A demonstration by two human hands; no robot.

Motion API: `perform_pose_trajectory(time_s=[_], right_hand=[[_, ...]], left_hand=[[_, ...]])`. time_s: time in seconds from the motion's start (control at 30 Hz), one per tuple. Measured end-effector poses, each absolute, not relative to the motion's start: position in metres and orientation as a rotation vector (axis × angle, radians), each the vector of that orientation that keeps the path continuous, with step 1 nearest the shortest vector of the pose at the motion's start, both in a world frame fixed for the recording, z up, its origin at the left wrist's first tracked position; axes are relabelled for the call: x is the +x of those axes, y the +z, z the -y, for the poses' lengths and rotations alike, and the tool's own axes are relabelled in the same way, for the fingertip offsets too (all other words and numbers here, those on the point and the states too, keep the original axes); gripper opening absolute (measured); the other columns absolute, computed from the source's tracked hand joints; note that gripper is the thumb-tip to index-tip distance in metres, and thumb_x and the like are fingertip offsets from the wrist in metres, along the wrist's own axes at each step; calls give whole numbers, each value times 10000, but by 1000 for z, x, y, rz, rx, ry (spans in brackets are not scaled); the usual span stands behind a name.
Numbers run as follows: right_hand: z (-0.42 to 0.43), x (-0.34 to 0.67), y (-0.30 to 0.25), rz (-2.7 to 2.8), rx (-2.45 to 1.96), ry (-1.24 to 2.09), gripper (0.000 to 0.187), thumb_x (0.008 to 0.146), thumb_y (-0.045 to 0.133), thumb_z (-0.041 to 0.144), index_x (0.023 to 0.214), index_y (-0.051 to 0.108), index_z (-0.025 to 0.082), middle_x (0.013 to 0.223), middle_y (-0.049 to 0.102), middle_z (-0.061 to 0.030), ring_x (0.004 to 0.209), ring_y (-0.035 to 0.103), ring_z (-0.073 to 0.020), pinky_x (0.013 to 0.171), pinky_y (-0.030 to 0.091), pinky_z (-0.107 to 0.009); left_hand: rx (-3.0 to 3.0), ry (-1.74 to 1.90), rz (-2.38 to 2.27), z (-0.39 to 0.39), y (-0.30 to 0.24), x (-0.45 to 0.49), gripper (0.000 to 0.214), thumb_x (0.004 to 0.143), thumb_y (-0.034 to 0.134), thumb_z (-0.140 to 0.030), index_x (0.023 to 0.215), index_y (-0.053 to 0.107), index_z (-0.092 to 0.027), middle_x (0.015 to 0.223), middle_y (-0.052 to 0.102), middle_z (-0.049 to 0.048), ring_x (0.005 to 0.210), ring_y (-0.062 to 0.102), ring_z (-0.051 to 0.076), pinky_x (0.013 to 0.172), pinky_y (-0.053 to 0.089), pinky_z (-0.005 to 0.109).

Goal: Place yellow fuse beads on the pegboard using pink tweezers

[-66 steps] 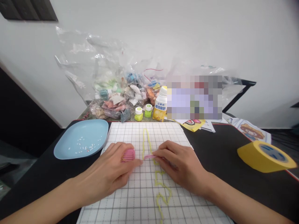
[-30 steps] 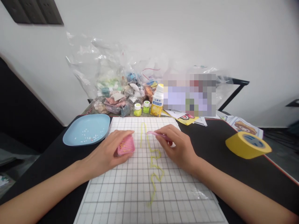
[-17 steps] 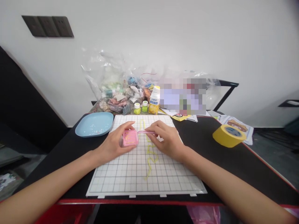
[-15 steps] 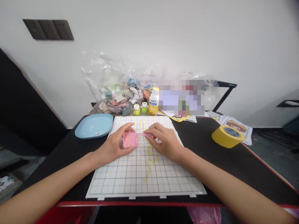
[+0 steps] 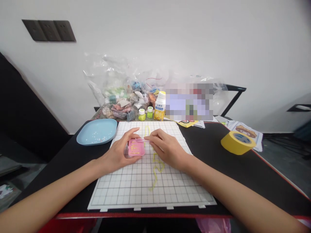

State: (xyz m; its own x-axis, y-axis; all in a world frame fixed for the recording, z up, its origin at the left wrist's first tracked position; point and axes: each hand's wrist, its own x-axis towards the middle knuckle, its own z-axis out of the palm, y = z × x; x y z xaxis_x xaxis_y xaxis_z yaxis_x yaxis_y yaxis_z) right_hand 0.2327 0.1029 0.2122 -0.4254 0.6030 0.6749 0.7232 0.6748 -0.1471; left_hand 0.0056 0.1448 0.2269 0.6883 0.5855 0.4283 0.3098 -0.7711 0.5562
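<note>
My left hand (image 5: 119,149) is closed around the sides of a small pink ridged tray (image 5: 136,152), thumb at the near edge and fingers at the far one. Small yellow bits, seemingly beads, lie in its grooves. My right hand (image 5: 167,147) pinches thin pale pink tweezers (image 5: 145,140), whose tips reach the tray's far edge. Whether anything is between the tips is too small to tell. Both hands are over a white gridded board (image 5: 116,194). On it runs a wavy yellow-green line of beads (image 5: 155,171), partly hidden by my right hand.
A blue plate (image 5: 92,127) with scattered white bits is at left. Behind the board stand two small green jars (image 5: 142,116), a yogurt bottle (image 5: 159,106) and clear bags of clutter (image 5: 119,100). A yellow tape roll (image 5: 236,142) and printed papers (image 5: 250,129) lie at right.
The tray has tilted so more of its grooves and yellow contents show. My right hand and the tweezers have shifted left, over the tray's far edge.
</note>
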Motion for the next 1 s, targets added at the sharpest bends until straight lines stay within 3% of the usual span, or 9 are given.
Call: perform_pose_trajectory(time_s=[0.47, 0.63, 0.87, 1.0], right_hand=[[-102, 231, 214, 2133, -979, -195, 270, 962, 397, 138, 1125, 611, 161, 920, 606, -83, 766, 587, -162, 616, 494, -279], [-102, 243, 222, 2032, -1020, -201, 215, 965, 447, 176, 1087, 624, 173, 943, 636, -74, 788, 603, -154, 597, 472, -254], [-104, 259, 222, 1997, -1082, -178, 140, 947, 516, 239, 937, 647, 189, 851, 662, -36, 659, 575, -112, 541, 410, -229], [-99, 252, 220, 2054, -1107, -170, 161, 943, 551, 295, 884, 666, 199, 818, 655, -13, 621, 564, -93, 520, 373, -218]], left_hand=[[2505, 826, -660, -144, 228, 5, 735, 857, 651, -285, 1462, 234, -270, 1213, 575, 66, 1113, 592, 234, 966, 490, 416], [2583, 811, -698, -147, 232, 3, 737, 866, 623, -247, 1466, 195, -263, 1124, 533, 55, 1014, 571, 226, 932, 486, 437], [2760, 660, -562, -153, 237, -3, 472, 912, 541, -175, 1362, 404, -219, 1168, 497, 96, 1083, 498, 250, 959, 438, 429], [2830, 586, -492, -152, 240, -3, 356, 903, 523, -143, 1257, 532, -178, 1094, 507, 101, 1023, 507, 254, 912, 449, 421]])
